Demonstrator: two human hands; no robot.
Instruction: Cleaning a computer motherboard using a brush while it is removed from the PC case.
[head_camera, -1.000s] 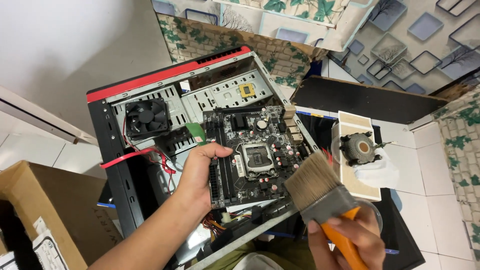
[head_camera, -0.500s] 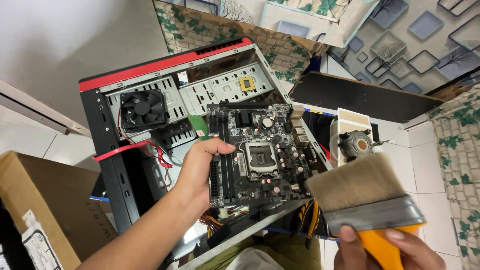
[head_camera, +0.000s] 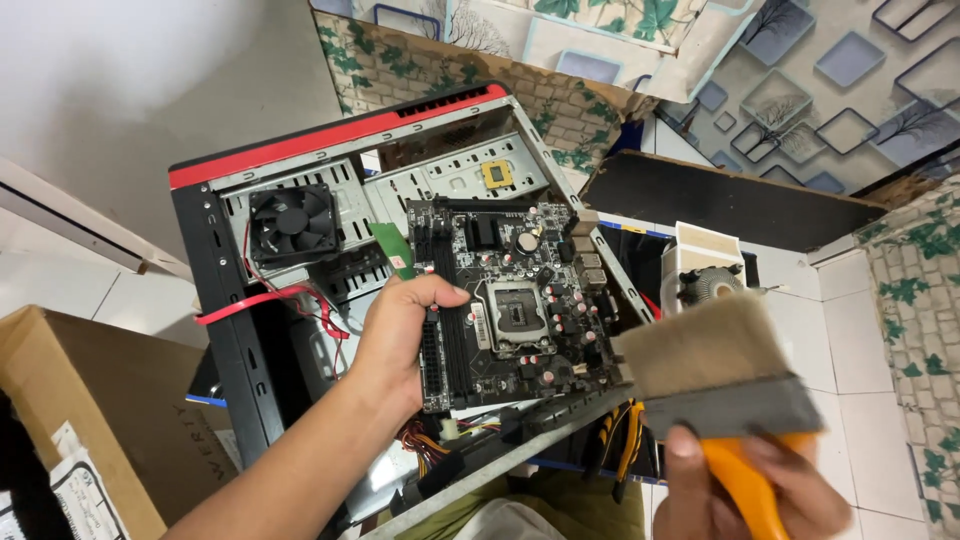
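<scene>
From the head camera, my left hand (head_camera: 405, 335) grips the left edge of the circuit board (head_camera: 510, 290), thumb curled over the top near the long slots, fingers underneath. The board is tilted up out of the open computer case (head_camera: 215, 330), its lower edge down by the loose bundle of coloured wires (head_camera: 440, 435). The empty square socket (head_camera: 517, 305) sits in the middle of the board, facing me.

My right hand (head_camera: 745, 490) is closed around the orange handle of a wide paintbrush (head_camera: 715, 365). Its tan bristles point up and left, with their corner just beside the board's right edge; I cannot tell whether they touch it.

To do this well, I judge that I should keep my grip on the bare edge only, away from the socket and the small round parts standing up around it. Strokes should be light, running one way and off the edge, so dust falls clear instead of back into the case. I should keep the grey metal band of the brush off the board, since only the bristles ought to meet it. The socket is the delicate spot: bristle tips only, with no pressing.

Behind the board, the black fan (head_camera: 292, 222) is fixed in the case wall and a red flat cable (head_camera: 250, 303) hangs loose. A round cooler (head_camera: 705, 285) rests on a white box to the right, on the tiled floor (head_camera: 880, 400). A cardboard box (head_camera: 95, 400) stands at the left.
</scene>
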